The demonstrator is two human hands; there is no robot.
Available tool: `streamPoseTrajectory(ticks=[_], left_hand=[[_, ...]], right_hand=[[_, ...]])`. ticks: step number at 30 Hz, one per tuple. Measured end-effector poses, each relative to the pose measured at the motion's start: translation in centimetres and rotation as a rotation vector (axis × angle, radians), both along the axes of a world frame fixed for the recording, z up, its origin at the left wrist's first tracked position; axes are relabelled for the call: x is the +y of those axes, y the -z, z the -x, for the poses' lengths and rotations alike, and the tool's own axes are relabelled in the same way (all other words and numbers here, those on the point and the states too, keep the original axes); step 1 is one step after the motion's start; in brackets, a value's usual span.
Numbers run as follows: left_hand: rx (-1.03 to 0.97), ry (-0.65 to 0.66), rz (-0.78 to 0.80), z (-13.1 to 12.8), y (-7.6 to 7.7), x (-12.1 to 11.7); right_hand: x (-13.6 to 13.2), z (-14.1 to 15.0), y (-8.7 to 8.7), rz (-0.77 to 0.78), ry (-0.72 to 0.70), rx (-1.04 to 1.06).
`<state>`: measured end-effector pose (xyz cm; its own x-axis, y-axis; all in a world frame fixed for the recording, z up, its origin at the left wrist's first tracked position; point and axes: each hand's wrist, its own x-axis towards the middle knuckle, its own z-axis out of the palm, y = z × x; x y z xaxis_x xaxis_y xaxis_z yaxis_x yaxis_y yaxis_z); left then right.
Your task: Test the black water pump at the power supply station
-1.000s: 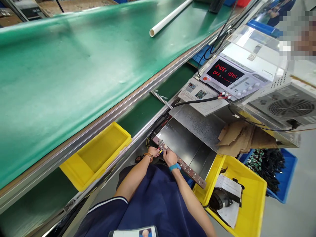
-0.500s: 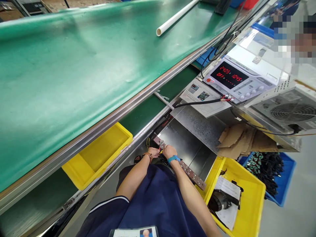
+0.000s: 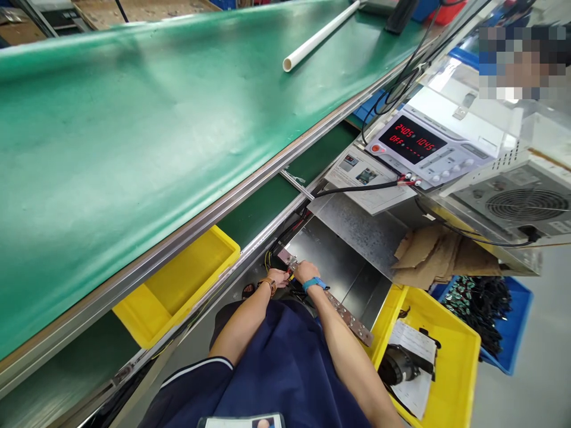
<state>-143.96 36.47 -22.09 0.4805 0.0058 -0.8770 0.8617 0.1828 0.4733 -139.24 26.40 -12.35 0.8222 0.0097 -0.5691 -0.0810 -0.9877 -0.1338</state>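
Observation:
My left hand (image 3: 279, 277) is closed in a pinch beside a small red and yellow part, probably wire ends or connectors, too small to name surely. Right against it, my right hand (image 3: 307, 271) has its fingers curled at the edge of a brown strip (image 3: 350, 318) with several metal studs. That strip runs along the near side of a metal tray (image 3: 339, 255). What the right fingers grip is hidden. Yellow wires (image 3: 267, 259) and dark cables hang just left of my hands.
A power supply (image 3: 432, 145) with red digits stands at right, a black cable (image 3: 361, 187) leading from it. Yellow bins (image 3: 464, 356) and a blue bin (image 3: 513, 333) lie lower right. Another yellow bin (image 3: 178, 279) sits left, beside the green bench (image 3: 134, 148) with a white pipe (image 3: 319, 38).
Both hands stay nearly in the same place at the strip's end. The view has shifted very slightly; a person at upper right has moved a little to the left.

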Motion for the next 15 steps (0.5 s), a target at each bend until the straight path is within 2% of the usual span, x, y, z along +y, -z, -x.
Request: streamPoseTrajectory(ticks=[8, 15], left_hand=[[-0.003, 0.021, -0.015, -0.1, -0.1, -0.1], [-0.011, 0.014, -0.005, 0.0, -0.3, 0.2]], right_hand=[[0.7, -0.8, -1.0, -0.014, -0.057, 0.059], [0.9, -1.0, -0.5, -0.042, -0.057, 0.043]])
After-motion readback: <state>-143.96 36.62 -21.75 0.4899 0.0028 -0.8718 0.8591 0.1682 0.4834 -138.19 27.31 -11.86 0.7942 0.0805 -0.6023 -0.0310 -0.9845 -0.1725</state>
